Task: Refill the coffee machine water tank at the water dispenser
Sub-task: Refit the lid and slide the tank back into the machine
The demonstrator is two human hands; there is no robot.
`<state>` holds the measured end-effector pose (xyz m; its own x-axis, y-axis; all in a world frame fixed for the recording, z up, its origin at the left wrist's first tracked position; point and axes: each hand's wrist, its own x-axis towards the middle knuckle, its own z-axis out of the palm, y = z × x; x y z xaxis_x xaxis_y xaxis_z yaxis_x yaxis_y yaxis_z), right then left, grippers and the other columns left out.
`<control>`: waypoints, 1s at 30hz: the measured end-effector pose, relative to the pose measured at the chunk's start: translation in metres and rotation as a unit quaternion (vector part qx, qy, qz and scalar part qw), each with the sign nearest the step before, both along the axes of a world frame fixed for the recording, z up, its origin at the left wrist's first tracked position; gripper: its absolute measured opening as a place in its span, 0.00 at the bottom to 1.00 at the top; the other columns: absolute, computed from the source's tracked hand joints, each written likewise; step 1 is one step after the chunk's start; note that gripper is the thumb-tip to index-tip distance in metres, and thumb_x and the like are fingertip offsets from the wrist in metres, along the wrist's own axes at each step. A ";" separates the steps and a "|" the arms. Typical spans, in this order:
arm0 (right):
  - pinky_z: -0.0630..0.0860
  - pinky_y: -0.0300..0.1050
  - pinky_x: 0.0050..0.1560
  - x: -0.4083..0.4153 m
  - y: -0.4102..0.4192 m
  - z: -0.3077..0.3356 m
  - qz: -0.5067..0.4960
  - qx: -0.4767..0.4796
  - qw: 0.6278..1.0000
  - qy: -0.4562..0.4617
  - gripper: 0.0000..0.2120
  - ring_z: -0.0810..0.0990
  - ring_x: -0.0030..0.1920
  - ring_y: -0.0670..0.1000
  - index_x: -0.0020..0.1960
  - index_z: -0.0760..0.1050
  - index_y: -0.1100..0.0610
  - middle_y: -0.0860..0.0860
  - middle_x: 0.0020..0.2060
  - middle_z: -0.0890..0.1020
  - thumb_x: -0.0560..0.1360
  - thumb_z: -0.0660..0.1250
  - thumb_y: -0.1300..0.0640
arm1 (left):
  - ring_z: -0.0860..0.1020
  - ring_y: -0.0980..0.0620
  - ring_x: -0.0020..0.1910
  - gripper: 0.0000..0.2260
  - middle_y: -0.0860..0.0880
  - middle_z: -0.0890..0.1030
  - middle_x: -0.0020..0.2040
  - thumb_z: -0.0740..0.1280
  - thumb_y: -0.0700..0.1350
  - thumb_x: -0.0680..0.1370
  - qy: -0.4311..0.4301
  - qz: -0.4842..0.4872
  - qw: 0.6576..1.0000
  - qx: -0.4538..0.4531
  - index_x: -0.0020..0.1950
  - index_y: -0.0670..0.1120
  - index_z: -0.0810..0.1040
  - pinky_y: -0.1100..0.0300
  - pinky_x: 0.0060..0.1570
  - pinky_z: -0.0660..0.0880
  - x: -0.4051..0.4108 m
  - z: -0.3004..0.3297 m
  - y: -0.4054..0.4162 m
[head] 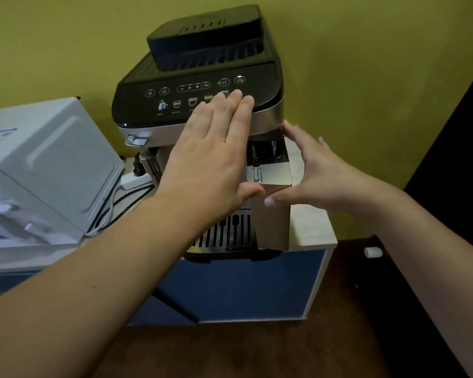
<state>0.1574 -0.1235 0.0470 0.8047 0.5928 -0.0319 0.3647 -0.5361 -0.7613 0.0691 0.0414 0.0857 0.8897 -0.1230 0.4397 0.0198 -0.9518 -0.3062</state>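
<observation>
A: What sits furthest left?

B: A white boxy appliance (47, 170), smooth-sided, with dark cables (112, 205) trailing beside it.

A: And the left hand (210, 156)?

B: Spread flat, fingers straight and together, palm laid against the coffee machine (197, 85); its fingertips reach the glossy black control panel (186, 102). It grips nothing.

A: The tank?

B: The water tank (273, 186) is in the machine's right front corner, a brushed silver face, pulled a little forward.

A: The right hand (317, 173)?

B: Opened wide around that corner, thumb tip touching the tank's front, fingers along its side; not clenched. Below, the slotted drip tray (227, 233), a pale countertop (311, 227), a blue cabinet (246, 290).
</observation>
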 end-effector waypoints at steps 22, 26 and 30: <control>0.36 0.57 0.79 0.071 0.033 -0.026 -0.056 -0.013 0.973 -0.224 0.50 0.45 0.81 0.45 0.81 0.48 0.45 0.48 0.81 0.59 0.69 0.75 0.46 | 0.61 0.40 0.67 0.35 0.38 0.73 0.68 0.75 0.45 0.68 -0.271 0.023 0.962 0.019 0.71 0.40 0.62 0.47 0.71 0.53 0.050 -0.056 0.002; 0.33 0.59 0.78 0.071 0.033 -0.027 -0.067 -0.010 0.972 -0.227 0.47 0.45 0.81 0.44 0.81 0.51 0.44 0.44 0.80 0.61 0.70 0.74 0.47 | 0.61 0.41 0.68 0.35 0.39 0.73 0.68 0.74 0.45 0.69 -0.272 0.017 0.962 0.011 0.71 0.40 0.61 0.48 0.72 0.51 0.051 -0.056 0.000; 0.31 0.61 0.77 0.071 0.034 -0.028 -0.085 -0.020 0.966 -0.245 0.45 0.45 0.81 0.44 0.80 0.52 0.42 0.44 0.80 0.61 0.70 0.73 0.44 | 0.62 0.40 0.68 0.35 0.38 0.73 0.68 0.73 0.46 0.69 -0.266 0.013 0.964 -0.001 0.71 0.40 0.61 0.48 0.73 0.49 0.049 -0.054 -0.003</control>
<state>0.2285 -0.0895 0.0186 0.8146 0.4574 0.3568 0.5801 -0.6454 -0.4969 0.1177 0.0387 0.0313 0.5412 -0.1016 0.8347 0.1979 -0.9494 -0.2438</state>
